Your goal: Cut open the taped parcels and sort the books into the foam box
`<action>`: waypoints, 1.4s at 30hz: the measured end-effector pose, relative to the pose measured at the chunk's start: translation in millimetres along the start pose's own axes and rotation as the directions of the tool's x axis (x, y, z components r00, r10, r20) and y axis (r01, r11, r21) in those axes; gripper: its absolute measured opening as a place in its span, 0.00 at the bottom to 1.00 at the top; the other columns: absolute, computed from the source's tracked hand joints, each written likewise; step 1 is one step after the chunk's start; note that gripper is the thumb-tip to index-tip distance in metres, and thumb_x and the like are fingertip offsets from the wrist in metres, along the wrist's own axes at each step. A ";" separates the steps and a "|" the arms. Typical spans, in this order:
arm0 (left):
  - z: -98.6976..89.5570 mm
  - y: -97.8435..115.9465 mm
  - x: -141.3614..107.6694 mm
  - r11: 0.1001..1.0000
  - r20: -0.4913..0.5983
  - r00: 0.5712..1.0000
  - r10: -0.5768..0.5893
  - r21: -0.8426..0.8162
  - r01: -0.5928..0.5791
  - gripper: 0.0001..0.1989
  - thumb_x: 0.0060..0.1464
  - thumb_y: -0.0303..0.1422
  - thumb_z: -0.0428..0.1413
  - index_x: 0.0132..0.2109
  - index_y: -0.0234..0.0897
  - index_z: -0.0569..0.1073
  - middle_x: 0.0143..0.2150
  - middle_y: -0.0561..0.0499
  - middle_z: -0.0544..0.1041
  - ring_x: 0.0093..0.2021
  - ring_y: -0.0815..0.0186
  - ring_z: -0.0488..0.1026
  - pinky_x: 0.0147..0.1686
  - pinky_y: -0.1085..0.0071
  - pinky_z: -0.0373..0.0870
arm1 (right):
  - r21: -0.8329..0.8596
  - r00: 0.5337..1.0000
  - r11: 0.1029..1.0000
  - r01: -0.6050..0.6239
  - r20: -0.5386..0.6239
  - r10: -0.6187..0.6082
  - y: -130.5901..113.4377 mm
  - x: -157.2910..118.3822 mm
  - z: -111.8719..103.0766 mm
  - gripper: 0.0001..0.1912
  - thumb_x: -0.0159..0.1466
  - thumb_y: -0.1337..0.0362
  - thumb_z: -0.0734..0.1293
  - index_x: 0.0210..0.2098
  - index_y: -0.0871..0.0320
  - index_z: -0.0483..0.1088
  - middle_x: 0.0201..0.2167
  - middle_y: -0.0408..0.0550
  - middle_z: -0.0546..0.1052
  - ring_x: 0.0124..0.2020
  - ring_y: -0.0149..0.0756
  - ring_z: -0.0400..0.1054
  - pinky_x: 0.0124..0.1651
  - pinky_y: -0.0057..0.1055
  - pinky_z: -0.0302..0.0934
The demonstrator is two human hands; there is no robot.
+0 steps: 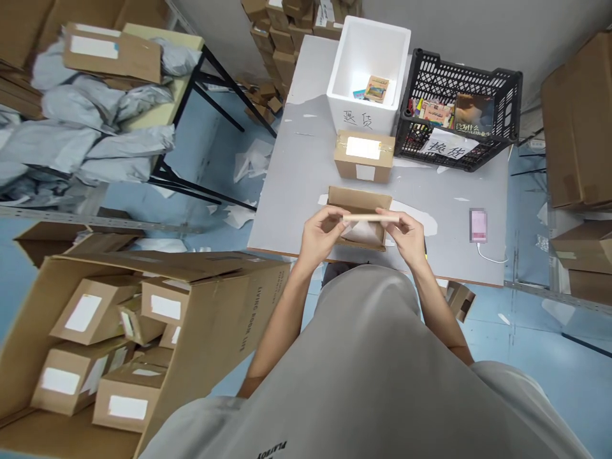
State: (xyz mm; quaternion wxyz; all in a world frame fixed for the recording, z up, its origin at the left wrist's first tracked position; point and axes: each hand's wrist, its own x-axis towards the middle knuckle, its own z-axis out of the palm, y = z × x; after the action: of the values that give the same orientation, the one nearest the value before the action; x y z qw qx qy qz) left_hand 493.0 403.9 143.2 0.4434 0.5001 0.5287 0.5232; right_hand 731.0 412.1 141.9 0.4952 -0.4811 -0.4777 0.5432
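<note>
Both hands hold one thin, flat, pale item (371, 218), seen edge-on. My left hand (322, 234) pinches its left end, and my right hand (405, 233) grips its right end. Just beneath it an open cardboard box (358, 199) rests on the grey table (296, 185) near the front edge, with whitish material partly visible inside. Behind that box stands a taped cardboard box (364, 157) with white labels. What is printed on the held item cannot be made out.
A white foam bin (337, 108) and a black crate (497, 143), both with small packs inside, stand at the table's back. A phone (478, 225) with a cable lies right. A large carton (229, 306) of boxes is lower left; grey parcels (62, 143) fill another table.
</note>
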 end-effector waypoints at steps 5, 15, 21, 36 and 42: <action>-9.6 5.8 4.5 0.987 0.015 0.991 0.130 0.088 -0.131 0.16 0.65 0.51 0.71 0.41 0.44 0.86 0.49 0.43 0.89 0.53 0.54 0.84 0.49 0.60 0.78 | -0.017 0.997 0.997 0.072 0.026 -0.071 -2.6 -1.8 1.2 0.18 0.66 0.40 0.82 0.41 0.46 0.90 0.56 0.50 0.91 0.66 0.51 0.83 0.76 0.55 0.71; -10.0 -1.7 -2.5 0.997 0.035 0.996 -0.081 0.022 0.080 0.29 0.62 0.63 0.70 0.53 0.43 0.87 0.42 0.45 0.88 0.40 0.60 0.82 0.41 0.65 0.78 | -0.040 0.999 0.998 -0.040 -0.026 0.039 9.1 -0.3 -4.1 0.28 0.66 0.38 0.81 0.56 0.50 0.85 0.41 0.48 0.90 0.40 0.42 0.83 0.46 0.38 0.78; -12.0 -4.0 -3.6 0.990 0.059 0.990 -0.131 -0.049 0.134 0.33 0.56 0.64 0.74 0.53 0.42 0.91 0.51 0.41 0.90 0.47 0.56 0.85 0.47 0.62 0.83 | -0.091 0.998 0.994 -0.055 0.023 0.057 2.0 2.2 -10.9 0.26 0.69 0.36 0.77 0.50 0.50 0.88 0.31 0.44 0.87 0.28 0.38 0.77 0.34 0.36 0.74; -11.1 1.9 -4.7 0.991 -0.051 0.990 -0.129 0.012 0.130 0.31 0.60 0.66 0.70 0.46 0.43 0.92 0.34 0.48 0.86 0.26 0.64 0.74 0.27 0.66 0.72 | -0.056 0.985 0.989 -0.134 0.099 0.140 5.9 -3.8 -2.1 0.37 0.69 0.21 0.69 0.38 0.51 0.79 0.33 0.48 0.88 0.29 0.36 0.77 0.33 0.34 0.71; -2.2 8.2 -11.8 0.999 -0.066 0.998 -0.011 0.033 0.014 0.23 0.63 0.58 0.72 0.48 0.44 0.92 0.52 0.41 0.89 0.46 0.57 0.85 0.40 0.64 0.82 | -0.034 0.984 0.989 -0.145 0.098 0.148 31.1 0.7 3.4 0.33 0.64 0.28 0.78 0.46 0.49 0.75 0.38 0.44 0.86 0.40 0.40 0.80 0.46 0.36 0.76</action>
State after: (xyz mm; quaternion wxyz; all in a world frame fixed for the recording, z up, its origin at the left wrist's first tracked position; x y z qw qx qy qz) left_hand 492.6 391.5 150.9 0.4208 0.4866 0.5546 0.5278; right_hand 725.2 411.0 111.1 0.4230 -0.4937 -0.4723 0.5952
